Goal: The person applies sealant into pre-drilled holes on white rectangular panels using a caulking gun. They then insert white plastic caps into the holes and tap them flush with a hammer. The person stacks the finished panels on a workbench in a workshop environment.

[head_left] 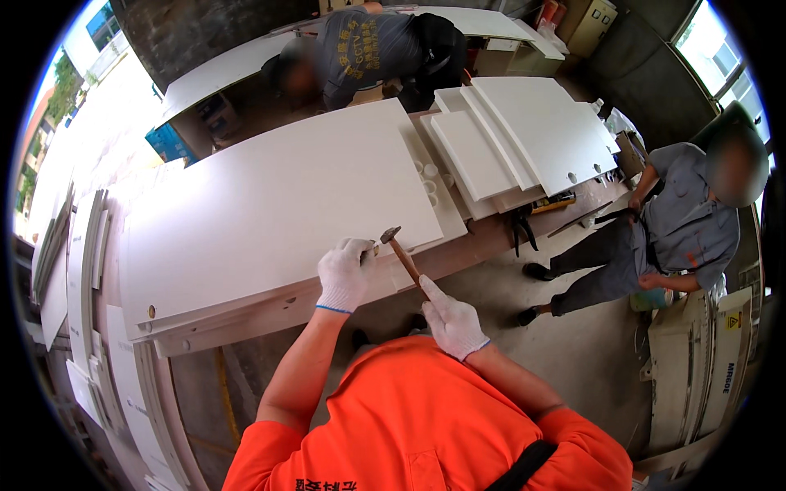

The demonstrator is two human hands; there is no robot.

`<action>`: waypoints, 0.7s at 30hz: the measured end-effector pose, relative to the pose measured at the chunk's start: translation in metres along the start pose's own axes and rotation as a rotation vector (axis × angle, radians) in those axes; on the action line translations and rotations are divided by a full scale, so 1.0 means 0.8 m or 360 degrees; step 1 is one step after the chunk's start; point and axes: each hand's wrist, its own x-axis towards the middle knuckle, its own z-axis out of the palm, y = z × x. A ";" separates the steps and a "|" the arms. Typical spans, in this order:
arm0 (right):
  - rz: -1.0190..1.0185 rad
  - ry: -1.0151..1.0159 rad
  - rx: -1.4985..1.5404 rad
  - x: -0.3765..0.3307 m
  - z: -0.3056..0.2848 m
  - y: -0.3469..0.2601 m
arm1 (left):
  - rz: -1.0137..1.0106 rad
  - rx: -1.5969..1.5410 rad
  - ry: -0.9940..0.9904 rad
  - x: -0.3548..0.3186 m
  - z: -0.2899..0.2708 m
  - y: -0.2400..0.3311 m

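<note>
My right hand (pixel 455 321), in a white knit glove, is wrapped round the wooden handle of a hammer (pixel 404 259). The hammer's metal head is up beside the fingertips of my left hand (pixel 344 275), which is gloved the same way. Those left fingers are pinched together near the front edge of a large white panel (pixel 278 196). A tiny item seems to be between them, too small to name. The panel lies flat on a workbench, with a round hole at its near left corner.
Smaller white boards (pixel 524 135) are stacked to the right, with white rolls (pixel 429 182) beside the large panel. One person (pixel 385 49) bends over the far bench; another (pixel 684 213) stands at the right. Panels (pixel 86 254) lean at the left, and a machine (pixel 708 368) stands lower right.
</note>
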 end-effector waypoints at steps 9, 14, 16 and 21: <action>-0.0026 0.0073 0.0134 0.002 0.001 -0.002 | 0.0019 0.0037 0.0047 -0.001 0.003 -0.003; -0.0046 0.0034 0.0005 0.007 0.001 0.004 | 0.0018 0.0009 0.0060 -0.001 0.002 0.001; -0.0097 0.0032 -0.0040 0.010 -0.004 0.002 | -0.0001 -0.0021 0.0069 -0.003 0.002 0.000; -0.0038 -0.0204 -0.0577 0.009 0.007 0.017 | -0.0128 -0.0078 0.0161 -0.004 -0.007 -0.008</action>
